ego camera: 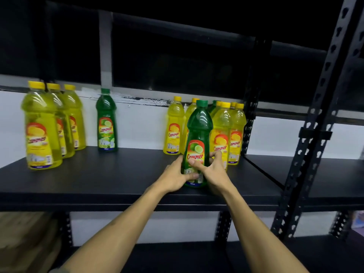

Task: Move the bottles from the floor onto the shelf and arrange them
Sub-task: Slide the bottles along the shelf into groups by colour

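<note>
Head view of a black metal shelf point(118, 180) against a white wall. At the far left of the shelf stood a row of three yellow bottles point(42, 127) with yellow caps, one behind another, running from near to far. To their right, well apart and close to the wall, a lone green bottle point(106, 123) with a green cap stood upright. Further right, a cluster of yellow bottles point(222, 133) stood upright near the wall, with one more yellow bottle point(174, 128) just left of the cluster; the green cap of another bottle showed among them, mostly hidden. In front of this cluster, near the shelf's front edge, a green bottle with a lime label point(198, 142) stood upright on the shelf board, held low on its body by both hands. The left hand point(175, 178) gripped the bottle's left side, thumb across the lower label. The right hand point(211, 170) gripped the right side, thumb on the front of the label and fingers curled round the far side. Both bare forearms reached in from the near edge. At the right, a perforated black upright point(323, 107) rose from the frame, and a neighbouring shelf board point(325, 174) lay beyond it
</note>
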`<state>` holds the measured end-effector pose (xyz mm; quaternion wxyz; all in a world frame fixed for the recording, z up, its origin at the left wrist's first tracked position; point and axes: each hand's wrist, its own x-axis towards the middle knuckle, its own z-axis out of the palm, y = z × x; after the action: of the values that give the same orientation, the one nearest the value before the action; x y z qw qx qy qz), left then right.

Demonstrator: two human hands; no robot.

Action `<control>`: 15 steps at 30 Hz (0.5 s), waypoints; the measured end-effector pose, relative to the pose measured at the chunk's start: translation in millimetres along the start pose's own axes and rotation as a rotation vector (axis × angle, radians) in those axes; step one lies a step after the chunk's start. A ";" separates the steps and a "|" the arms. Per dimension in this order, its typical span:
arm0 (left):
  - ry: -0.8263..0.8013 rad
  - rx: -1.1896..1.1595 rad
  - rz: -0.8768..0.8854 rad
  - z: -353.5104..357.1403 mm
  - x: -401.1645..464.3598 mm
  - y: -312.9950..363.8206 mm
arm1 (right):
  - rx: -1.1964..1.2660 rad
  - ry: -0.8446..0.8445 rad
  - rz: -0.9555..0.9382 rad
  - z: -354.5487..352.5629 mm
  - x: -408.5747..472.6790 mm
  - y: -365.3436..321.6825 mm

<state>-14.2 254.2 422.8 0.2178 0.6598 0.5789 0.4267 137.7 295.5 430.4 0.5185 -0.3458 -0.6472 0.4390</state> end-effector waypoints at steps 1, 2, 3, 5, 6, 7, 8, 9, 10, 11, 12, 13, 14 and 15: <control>0.015 0.006 -0.016 -13.0 -6.3 -6.2 | 0.002 -0.022 -0.018 17.3 -0.8 0.6; 0.029 0.013 -0.032 -25.8 -12.0 -13.1 | -0.001 -0.038 -0.038 34.3 -1.1 2.0; 0.045 0.022 -0.050 -38.5 -17.3 -21.1 | -0.010 -0.056 -0.064 51.4 -1.6 1.4; 0.073 0.035 -0.088 -65.0 -27.7 -35.9 | -0.018 -0.106 -0.093 82.6 0.5 -1.0; 0.084 0.052 -0.106 -79.0 -32.1 -43.5 | -0.008 -0.139 -0.098 97.3 3.4 -1.9; 0.089 0.093 -0.122 -93.8 -36.5 -50.4 | 0.003 -0.168 -0.093 112.0 6.8 -3.2; 0.089 0.149 -0.140 -109.1 -41.6 -55.7 | 0.001 -0.195 -0.083 127.1 11.6 -3.1; 0.088 0.216 -0.163 -125.1 -46.5 -62.2 | -0.002 -0.222 -0.077 142.6 16.0 -4.0; 0.084 0.286 -0.186 -140.9 -51.5 -69.8 | -0.013 -0.247 -0.074 157.9 20.7 -4.7; 0.081 0.362 -0.215 -156.2 -57.2 -77.0 | -0.026 -0.272 -0.075 172.3 25.6 -4.8; 0.081 0.440 -0.246 -171.5 -62.1 -84.3 | -0.042 -0.295 -0.070 185.3 30.8 -4.2; 0.075 0.508 -0.283 -187.1 -66.6 -92.6 | -0.052 -0.321 -0.063 196.8 35.7 -4.2; 0.063 0.562 -0.325 -202.2 -70.6 -100.3 | -0.054 -0.348 -0.056 206.8 40.1 -4.7; 0.051 0.606 -0.369 -216.8 -74.5 -107.7 | -0.044 -0.372 -0.055 216.1 44.5 -5.4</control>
<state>-250.6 164.0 432.7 0.0711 0.5680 0.7938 0.2054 -82.8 288.3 435.1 0.3942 -0.2521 -0.7506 0.4665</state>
